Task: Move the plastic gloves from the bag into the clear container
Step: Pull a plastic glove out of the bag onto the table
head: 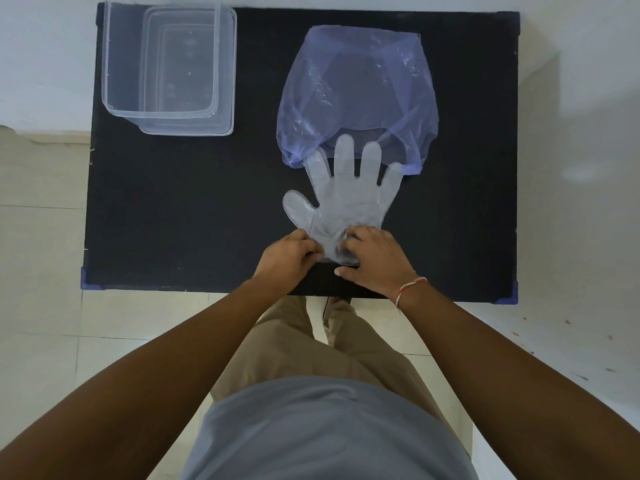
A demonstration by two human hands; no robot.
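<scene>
A thin clear plastic glove (346, 199) lies flat on the black table (180, 209), its fingertips resting over the open mouth of a translucent blue-violet bag (356, 91). My left hand (287, 259) pinches the glove's cuff at its left side. My right hand (375, 263) presses and grips the cuff's right side. The cuff is crumpled between both hands. The clear container (166, 67) stands at the table's far left corner, with nothing visible inside.
The bag lies at the far right of the table, its mouth toward me. The table's near edge is just below my wrists. A white wall and a pale tiled floor surround the table.
</scene>
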